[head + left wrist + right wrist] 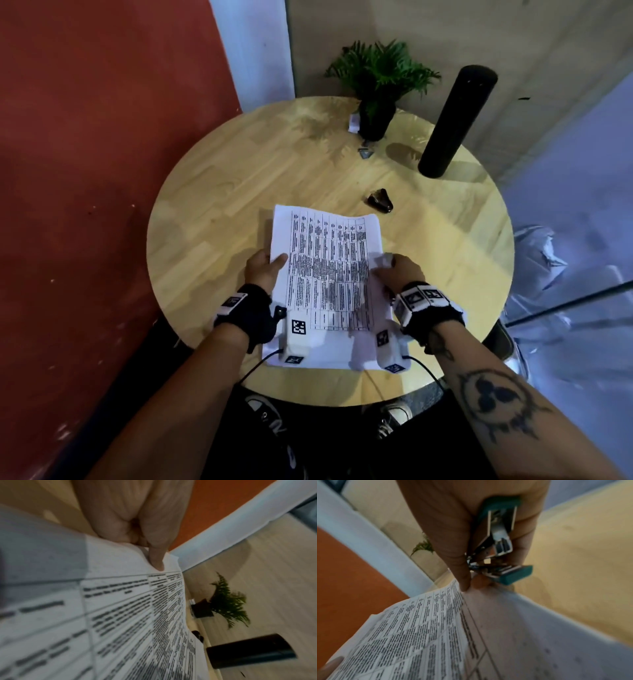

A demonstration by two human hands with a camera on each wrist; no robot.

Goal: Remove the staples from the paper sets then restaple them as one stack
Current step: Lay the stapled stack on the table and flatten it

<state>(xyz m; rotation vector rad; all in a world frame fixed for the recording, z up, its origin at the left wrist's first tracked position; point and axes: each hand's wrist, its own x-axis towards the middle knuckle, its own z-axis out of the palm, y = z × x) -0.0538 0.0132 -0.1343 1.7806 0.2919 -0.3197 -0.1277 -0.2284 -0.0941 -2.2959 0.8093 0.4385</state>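
Left hand: the left hand (263, 269) is pinching the paper stack's (329, 274) left edge, thumb on top.
Right hand: the right hand (399, 270) is gripping a teal stapler (500, 540) while pinching the opposite edge.
Paper: lifting between both grips above the table (222, 192).
Remover: a black staple remover (380, 200) is lying beyond the stack.
Progress: judging by this, staples look removed; restapling is remaining.

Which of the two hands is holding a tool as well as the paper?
The right hand: it grips a teal stapler; the left hand holds only the printed paper stack.
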